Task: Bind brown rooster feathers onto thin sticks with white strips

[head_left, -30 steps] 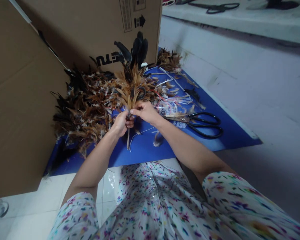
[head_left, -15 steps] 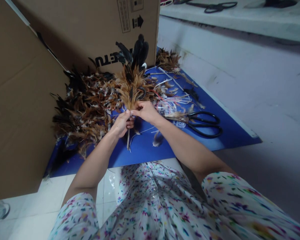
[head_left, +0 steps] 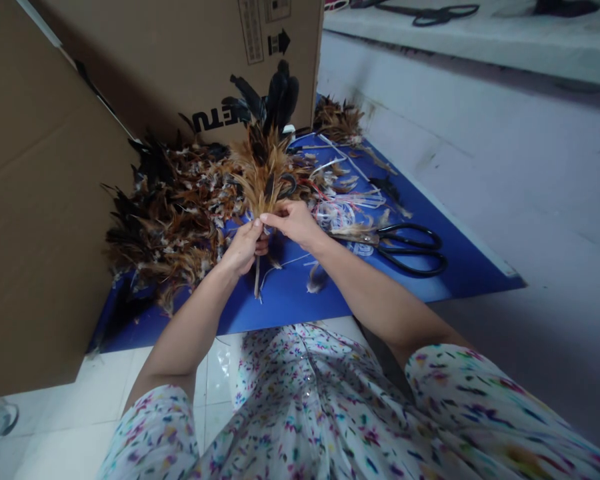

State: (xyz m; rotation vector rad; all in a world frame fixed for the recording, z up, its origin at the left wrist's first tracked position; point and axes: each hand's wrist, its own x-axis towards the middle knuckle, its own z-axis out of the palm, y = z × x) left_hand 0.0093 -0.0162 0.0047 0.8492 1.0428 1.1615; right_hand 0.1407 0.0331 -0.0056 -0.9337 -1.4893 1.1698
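Note:
A feather duster (head_left: 261,160) stands upright between my hands over the blue tabletop, with black feathers on top and golden-brown ones below. My left hand (head_left: 244,247) is closed round its thin stick (head_left: 257,277), just under the feathers. At the base of the plumes, my right hand (head_left: 295,221) pinches with thumb and finger, touching the left thumb. Whether a loose feather or a string is in that pinch is hidden. A pale string (head_left: 280,267) trails down beside the stick.
Brown and black feathers (head_left: 170,213) lie heaped on the left. Black-handled scissors (head_left: 410,247) lie on the right, near white and red strings (head_left: 355,199). Cardboard boxes (head_left: 180,60) stand behind and to the left. A white ledge (head_left: 530,47) holds other scissors (head_left: 445,13).
My right thumb and finger have shifted slightly at the feather base, the thumb now nearer the left thumb. The left hand keeps its hold. The view has moved a little.

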